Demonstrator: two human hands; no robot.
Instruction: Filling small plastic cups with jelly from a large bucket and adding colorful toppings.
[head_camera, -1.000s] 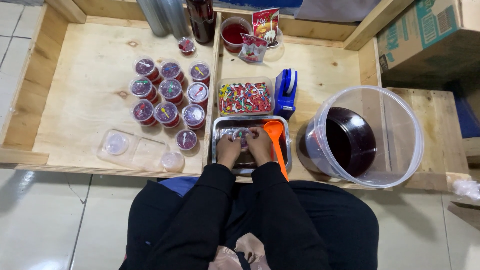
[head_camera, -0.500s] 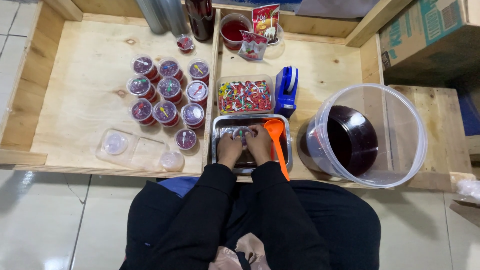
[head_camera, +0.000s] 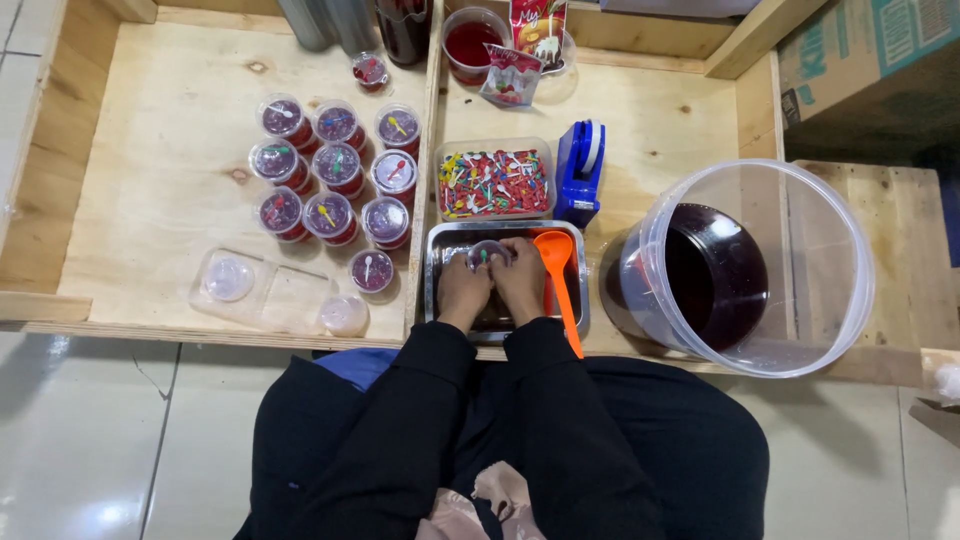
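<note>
- Both hands, left hand (head_camera: 463, 290) and right hand (head_camera: 521, 280), are pinching a small lidded cup (head_camera: 487, 255) over the steel tray (head_camera: 436, 262).
- Cup is sitting at the tray's far edge, just left of the orange scoop (head_camera: 556, 270).
- Judgement: press the lid evenly all round while keeping the cup level; the dark fill could spill.

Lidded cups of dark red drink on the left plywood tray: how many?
11. Nine in a three-by-three block, one apart near the tray's far edge, one by its near right corner. Another cup sits between both hands over the steel pan, outside that tray.
</note>
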